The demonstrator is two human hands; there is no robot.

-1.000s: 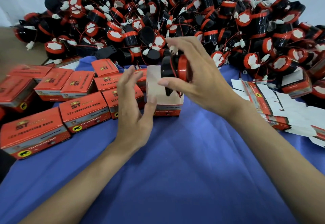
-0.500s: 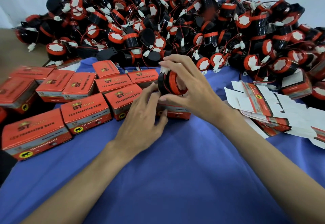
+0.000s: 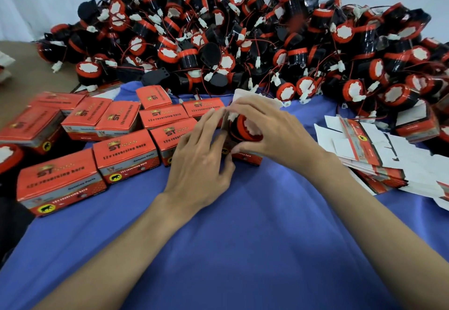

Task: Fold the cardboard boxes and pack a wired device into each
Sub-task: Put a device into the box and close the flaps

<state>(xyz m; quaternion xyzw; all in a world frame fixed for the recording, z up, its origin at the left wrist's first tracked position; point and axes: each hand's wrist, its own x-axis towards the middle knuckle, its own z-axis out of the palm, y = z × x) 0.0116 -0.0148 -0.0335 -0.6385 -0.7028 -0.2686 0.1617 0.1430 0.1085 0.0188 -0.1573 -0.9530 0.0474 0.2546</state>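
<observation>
An open red cardboard box (image 3: 245, 156) stands on the blue cloth (image 3: 243, 236) at the centre, its white top flap (image 3: 245, 93) raised behind my fingers. A red-and-black wired horn (image 3: 244, 132) sits in the box mouth. My right hand (image 3: 269, 127) curls over the horn, thumb at the box's front. My left hand (image 3: 201, 159) holds the box's left side, its fingers reaching up along the wall to the horn's white plug (image 3: 232, 116).
Several closed red boxes (image 3: 126, 154) lie in rows at the left. A big heap of wired horns (image 3: 243, 42) fills the back. A stack of flat unfolded boxes (image 3: 374, 161) lies at the right. Bare blue cloth lies in front.
My right hand has brought the horn down from above the box into its mouth. My left hand has shifted right onto the box side.
</observation>
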